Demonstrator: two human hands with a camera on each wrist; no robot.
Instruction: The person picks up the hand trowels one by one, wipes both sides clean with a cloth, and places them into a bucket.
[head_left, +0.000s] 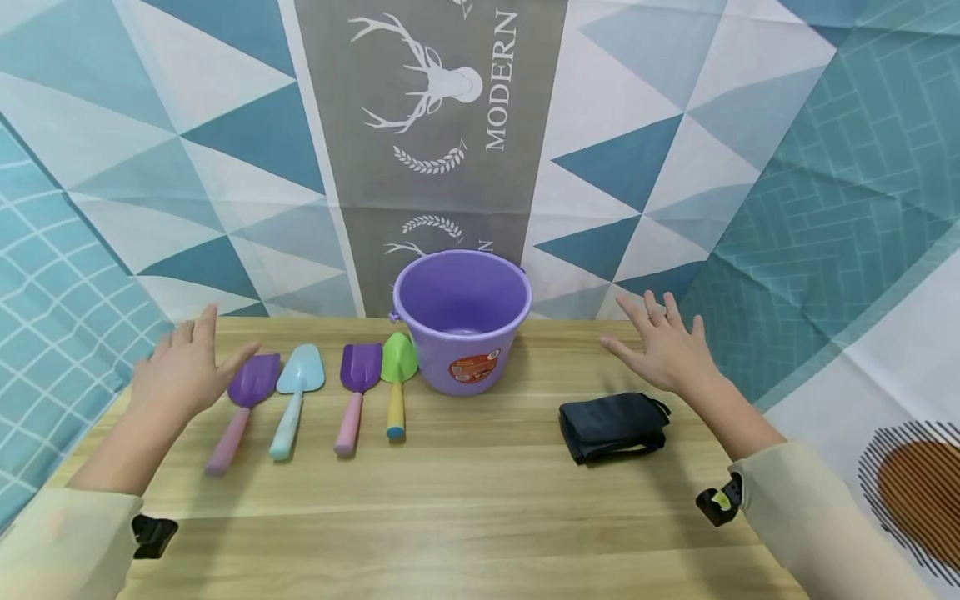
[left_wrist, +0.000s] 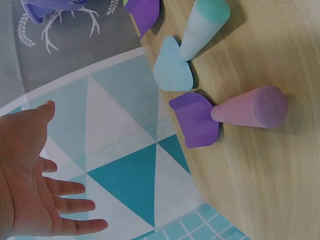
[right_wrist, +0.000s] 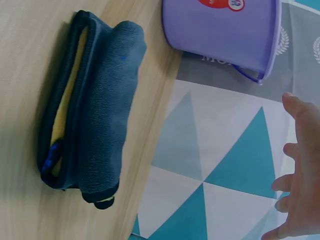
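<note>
Raised over the table's left side, my left hand (head_left: 176, 367) has its fingers spread and holds nothing. Nearest to it lies a toy shovel with a purple blade and pink handle (head_left: 228, 440). Beside that are a light blue toy trowel (head_left: 288, 425), a second purple and pink shovel (head_left: 350, 421) and a green trowel with a yellow handle (head_left: 397, 407). A purple bucket (head_left: 431, 358) stands upright at the back middle. My right hand (head_left: 670, 350), also spread and holding nothing, hovers behind a folded dark cloth (head_left: 615, 423), which shows a yellow inner side in the right wrist view.
The wooden table (head_left: 450, 500) ends at a patterned fabric backdrop (head_left: 637, 158) with triangles and deer prints. Blue checked fabric (head_left: 45, 283) hangs on the left, and teal fabric (head_left: 847, 192) on the right. Both sleeves carry black wrist straps (head_left: 153, 536).
</note>
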